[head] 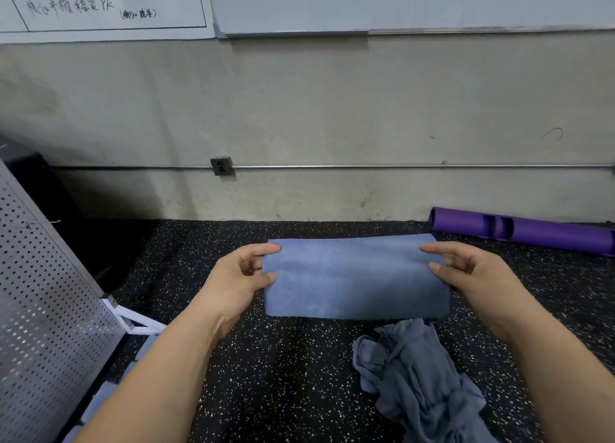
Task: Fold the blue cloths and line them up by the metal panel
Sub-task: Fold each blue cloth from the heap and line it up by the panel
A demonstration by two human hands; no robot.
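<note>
The cloth (356,276) is pinched at both short ends: on the left, the thumb and fingertips (271,278) are closed on its left edge, and on the right, the fingertips (436,269) and thumb are closed on the right edge in the same way, the remaining fingers being curled behind the fabric. The left hand (239,279) and right hand (466,273) are thus set at opposite ends, and the cloth is held taut between them as a flat, already folded band, its long axis running from side to side across the view. It is held low over the speckled floor (283,376), ahead of the person; whether its lower edge rests on the floor cannot be told. A further fold, end to end, is judged to be the step in hand. A pile (409,376) of crumpled cloths lies just beneath and to the right, so much of the task is judged to remain. The panel (43,293) stands well to the left, nearer the left hand, and pale folded cloths (100,399) are seen along its foot, partly hidden by the left forearm. The placing would therefore be made leftward and toward the person, across the line of the cloth's long axis.
</note>
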